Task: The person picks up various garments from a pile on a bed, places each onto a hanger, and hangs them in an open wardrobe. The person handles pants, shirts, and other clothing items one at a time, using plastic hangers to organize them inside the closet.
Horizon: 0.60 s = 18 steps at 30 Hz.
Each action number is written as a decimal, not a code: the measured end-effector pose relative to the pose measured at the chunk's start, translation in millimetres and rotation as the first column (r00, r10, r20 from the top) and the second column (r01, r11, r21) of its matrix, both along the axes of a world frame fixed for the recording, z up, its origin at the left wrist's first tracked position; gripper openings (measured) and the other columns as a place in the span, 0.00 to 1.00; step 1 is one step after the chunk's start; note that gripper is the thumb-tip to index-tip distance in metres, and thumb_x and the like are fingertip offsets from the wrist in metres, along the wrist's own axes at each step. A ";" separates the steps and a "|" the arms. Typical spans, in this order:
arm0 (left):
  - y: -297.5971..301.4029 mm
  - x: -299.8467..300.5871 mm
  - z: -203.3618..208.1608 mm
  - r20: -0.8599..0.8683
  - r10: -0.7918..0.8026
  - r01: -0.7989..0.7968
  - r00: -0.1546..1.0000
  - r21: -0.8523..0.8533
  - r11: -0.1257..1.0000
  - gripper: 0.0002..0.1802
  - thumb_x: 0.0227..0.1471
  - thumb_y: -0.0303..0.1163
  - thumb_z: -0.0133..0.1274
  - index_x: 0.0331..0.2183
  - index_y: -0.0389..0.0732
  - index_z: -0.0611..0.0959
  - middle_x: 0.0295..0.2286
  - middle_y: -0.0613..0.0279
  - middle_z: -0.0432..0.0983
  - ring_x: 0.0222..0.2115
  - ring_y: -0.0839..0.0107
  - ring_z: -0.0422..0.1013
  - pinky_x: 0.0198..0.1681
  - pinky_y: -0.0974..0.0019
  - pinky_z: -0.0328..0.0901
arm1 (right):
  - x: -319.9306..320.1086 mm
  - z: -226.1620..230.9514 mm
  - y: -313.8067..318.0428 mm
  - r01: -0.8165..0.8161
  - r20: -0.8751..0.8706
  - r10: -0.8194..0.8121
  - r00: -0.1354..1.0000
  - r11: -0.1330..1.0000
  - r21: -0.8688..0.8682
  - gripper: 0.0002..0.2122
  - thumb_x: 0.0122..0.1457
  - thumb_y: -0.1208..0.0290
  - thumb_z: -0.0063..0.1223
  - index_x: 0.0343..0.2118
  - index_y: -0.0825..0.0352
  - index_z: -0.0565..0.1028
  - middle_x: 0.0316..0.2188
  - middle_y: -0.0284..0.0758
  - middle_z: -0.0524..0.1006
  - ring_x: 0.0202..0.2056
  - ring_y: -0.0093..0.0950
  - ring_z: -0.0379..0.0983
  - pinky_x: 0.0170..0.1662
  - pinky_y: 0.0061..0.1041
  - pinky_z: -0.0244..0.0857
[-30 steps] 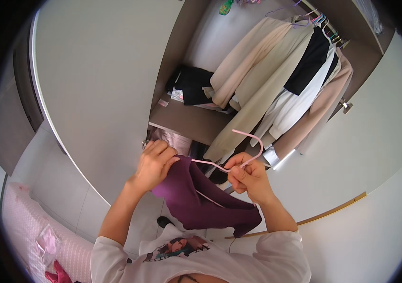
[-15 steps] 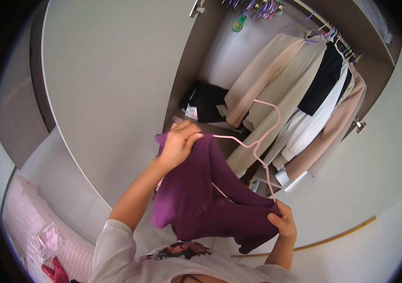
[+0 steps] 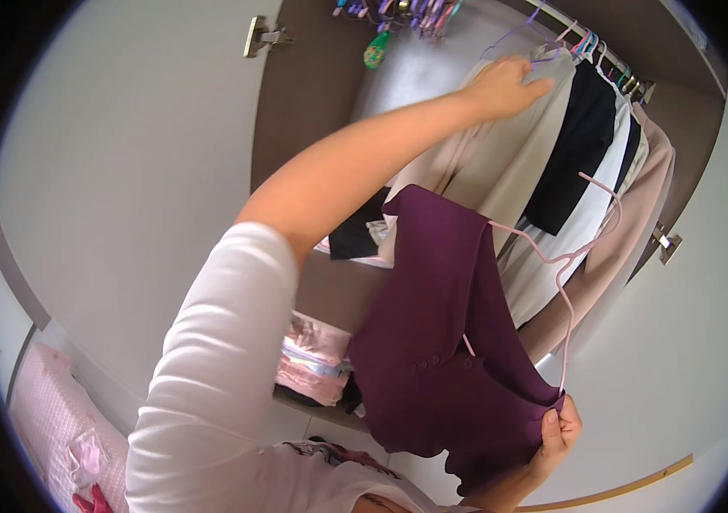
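A dark purple buttoned top [image 3: 432, 282] hangs on a pink wire hanger [image 3: 562, 258], whose hook points up and away from me. My right hand [image 3: 559, 434] pinches the top's shoulder together with the hanger's end, at lower right. Stretched out into the wardrobe, my left hand [image 3: 507, 88] is at the upper part of a beige garment [image 3: 528, 145], just below a purple hanger [image 3: 528, 32]. Its thumb and fingers are apart, with nothing seen between them; whether it touches the cloth I cannot tell.
Black, white and pink garments [image 3: 650, 197] hang from the metal rail [image 3: 590, 47]. Several spare hangers [image 3: 406, 13] and a green ornament [image 3: 376, 51] hang at the upper left. Folded clothes [image 3: 317, 355] lie on a lower shelf. An open door [image 3: 141, 171] stands at left, a pink bed [image 3: 56, 410] beyond.
My left hand has let go of the top's other shoulder and reached up to the hanging clothes. The top on its hanger has moved right in my right hand.
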State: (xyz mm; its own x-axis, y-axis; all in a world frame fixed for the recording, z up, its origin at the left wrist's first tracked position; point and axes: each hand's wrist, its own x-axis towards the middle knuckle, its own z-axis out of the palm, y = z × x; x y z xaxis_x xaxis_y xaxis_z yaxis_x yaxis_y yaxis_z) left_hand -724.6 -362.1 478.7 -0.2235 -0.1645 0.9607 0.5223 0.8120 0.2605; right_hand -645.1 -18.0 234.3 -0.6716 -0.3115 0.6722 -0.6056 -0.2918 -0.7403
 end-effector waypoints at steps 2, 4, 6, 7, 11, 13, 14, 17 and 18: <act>18.1 -40.2 48.0 0.094 0.224 -0.228 0.970 0.036 0.973 0.34 0.42 0.54 0.49 0.40 0.31 0.73 0.41 0.46 0.70 0.44 0.56 0.66 0.44 0.61 0.61 | -9.5 -0.2 3.4 0.021 0.019 -0.021 1.000 1.000 -0.018 0.14 0.52 0.64 0.51 0.28 0.73 0.70 0.21 0.26 0.69 0.24 0.14 0.59 0.30 0.12 0.53; 30.3 -64.5 79.3 0.122 0.248 -0.267 0.961 0.184 0.946 0.30 0.43 0.51 0.49 0.36 0.32 0.75 0.41 0.46 0.70 0.43 0.57 0.67 0.44 0.62 0.62 | -18.2 -0.1 1.3 0.029 0.036 -0.027 0.999 0.999 -0.040 0.14 0.51 0.63 0.51 0.27 0.73 0.71 0.21 0.27 0.70 0.24 0.14 0.59 0.30 0.12 0.53; 22.7 -119.4 121.1 0.266 0.131 -0.193 0.955 0.220 0.956 0.25 0.42 0.47 0.50 0.33 0.34 0.78 0.40 0.46 0.70 0.42 0.56 0.68 0.43 0.63 0.62 | -25.8 0.8 1.5 0.045 0.048 -0.042 0.998 0.997 -0.064 0.14 0.51 0.64 0.51 0.27 0.73 0.71 0.22 0.27 0.70 0.24 0.15 0.60 0.31 0.12 0.53; -7.1 -150.8 160.3 0.392 0.062 -0.141 0.918 0.176 0.974 0.22 0.41 0.45 0.51 0.31 0.35 0.79 0.40 0.46 0.70 0.41 0.56 0.68 0.43 0.62 0.62 | -26.3 2.0 -2.1 0.018 0.045 -0.015 0.999 0.996 -0.086 0.14 0.51 0.64 0.51 0.27 0.73 0.71 0.22 0.28 0.70 0.24 0.15 0.60 0.31 0.12 0.54; -11.7 -168.1 167.3 0.166 -0.042 -0.022 0.985 0.370 0.929 0.17 0.42 0.38 0.51 0.31 0.35 0.79 0.34 0.48 0.73 0.36 0.57 0.70 0.40 0.61 0.65 | -41.9 12.4 -1.0 0.043 0.040 -0.038 0.998 0.991 -0.126 0.16 0.50 0.63 0.53 0.28 0.75 0.71 0.23 0.30 0.72 0.24 0.16 0.62 0.31 0.13 0.54; -15.2 -155.3 166.1 0.117 0.017 -0.062 0.993 0.394 0.917 0.16 0.42 0.38 0.51 0.31 0.35 0.79 0.34 0.48 0.73 0.35 0.57 0.71 0.39 0.60 0.65 | -46.9 21.8 -2.1 0.062 0.026 -0.059 0.998 0.988 -0.139 0.16 0.50 0.63 0.54 0.28 0.76 0.71 0.23 0.31 0.72 0.24 0.16 0.62 0.31 0.13 0.55; -24.5 -143.6 162.6 0.111 0.046 -0.088 0.993 0.416 0.905 0.16 0.42 0.37 0.51 0.31 0.35 0.80 0.34 0.48 0.74 0.35 0.57 0.71 0.39 0.60 0.65 | -47.9 27.5 -6.4 0.064 0.027 -0.061 0.998 0.986 -0.157 0.16 0.50 0.64 0.54 0.28 0.76 0.71 0.23 0.31 0.72 0.24 0.16 0.62 0.31 0.13 0.55; -63.6 -106.1 154.6 0.142 0.180 -0.224 0.973 0.430 0.875 0.15 0.42 0.36 0.51 0.30 0.36 0.80 0.33 0.48 0.74 0.34 0.58 0.72 0.38 0.60 0.66 | -54.9 43.3 -27.2 0.014 0.038 -0.007 0.999 0.982 -0.187 0.15 0.50 0.65 0.53 0.28 0.76 0.71 0.22 0.31 0.72 0.24 0.16 0.62 0.30 0.13 0.55; -67.7 -99.5 155.9 0.149 0.202 -0.247 0.968 0.435 0.866 0.15 0.42 0.36 0.51 0.30 0.36 0.80 0.33 0.48 0.74 0.34 0.58 0.72 0.38 0.60 0.66 | -54.8 51.0 -28.4 -0.002 0.027 0.008 1.000 0.979 -0.204 0.15 0.50 0.65 0.53 0.29 0.76 0.71 0.23 0.31 0.72 0.24 0.16 0.62 0.31 0.13 0.55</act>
State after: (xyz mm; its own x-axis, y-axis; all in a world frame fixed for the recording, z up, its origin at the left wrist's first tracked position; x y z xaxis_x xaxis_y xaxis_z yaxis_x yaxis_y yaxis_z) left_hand -824.2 -429.8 634.6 -0.2154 -0.6273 0.7484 0.2941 0.6892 0.6622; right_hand -699.9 -46.4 285.3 -0.6897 -0.1737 0.7029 -0.5836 -0.4413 -0.6817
